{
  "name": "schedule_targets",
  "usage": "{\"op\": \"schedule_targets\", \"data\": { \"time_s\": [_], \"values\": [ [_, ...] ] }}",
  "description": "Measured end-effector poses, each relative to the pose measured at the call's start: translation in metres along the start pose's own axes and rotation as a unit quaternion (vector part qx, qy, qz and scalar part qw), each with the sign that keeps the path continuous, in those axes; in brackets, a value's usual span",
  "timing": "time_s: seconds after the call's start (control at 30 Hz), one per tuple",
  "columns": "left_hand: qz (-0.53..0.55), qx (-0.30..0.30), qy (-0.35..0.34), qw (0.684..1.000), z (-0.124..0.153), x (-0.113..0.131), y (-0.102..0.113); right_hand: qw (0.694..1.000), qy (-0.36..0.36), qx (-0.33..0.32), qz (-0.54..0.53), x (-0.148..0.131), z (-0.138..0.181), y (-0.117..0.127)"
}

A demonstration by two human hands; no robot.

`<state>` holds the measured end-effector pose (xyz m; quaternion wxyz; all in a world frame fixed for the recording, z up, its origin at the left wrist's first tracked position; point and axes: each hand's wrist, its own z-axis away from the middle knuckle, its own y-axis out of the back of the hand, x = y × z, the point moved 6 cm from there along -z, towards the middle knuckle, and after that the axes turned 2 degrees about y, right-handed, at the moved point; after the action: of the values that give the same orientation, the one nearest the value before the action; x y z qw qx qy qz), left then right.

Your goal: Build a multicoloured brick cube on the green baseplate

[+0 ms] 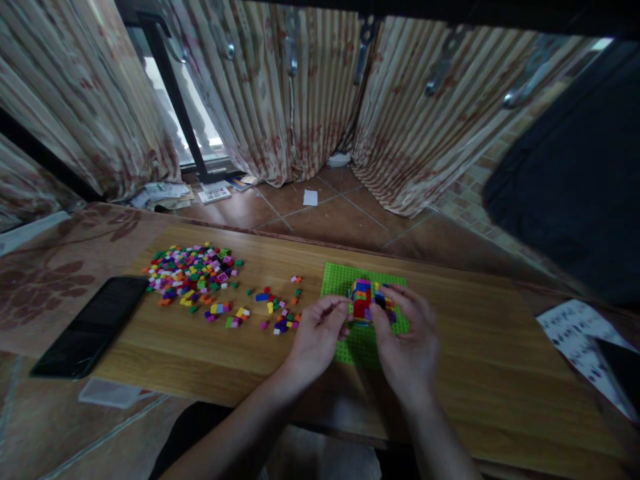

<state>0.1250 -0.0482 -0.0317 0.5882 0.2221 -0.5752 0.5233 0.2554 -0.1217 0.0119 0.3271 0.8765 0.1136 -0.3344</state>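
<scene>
A small build of toy bricks (362,301) in red, blue, orange, purple and yellow stands on the green baseplate (334,275). My right hand (409,337) grips its right side, with the thumb in front and the fingers over the back. At the left side of the build, my left hand (317,333) has its thumb and fingertips pinched together. Whatever may sit in that pinch is too small to make out. The hands hide part of the build and the plate around it.
A heap of loose bricks (187,270) lies on the left of the wooden table (480,353), with smaller groups trailing toward the plate. A dark tablet-like slab (93,327) rests at the left edge. A printed sheet (583,343) lies at the far right.
</scene>
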Motion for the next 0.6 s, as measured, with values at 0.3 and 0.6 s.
{"op": "schedule_targets", "data": {
  "time_s": [0.3,0.6],
  "values": [
    [-0.016,0.004,-0.004,1.000,-0.003,-0.002,-0.002,0.988,-0.140,-0.033,-0.064,0.025,0.000,-0.019],
    [-0.010,0.010,-0.006,1.000,-0.003,0.000,0.003,0.978,-0.174,-0.016,-0.115,0.025,0.001,-0.015]
  ]
}}
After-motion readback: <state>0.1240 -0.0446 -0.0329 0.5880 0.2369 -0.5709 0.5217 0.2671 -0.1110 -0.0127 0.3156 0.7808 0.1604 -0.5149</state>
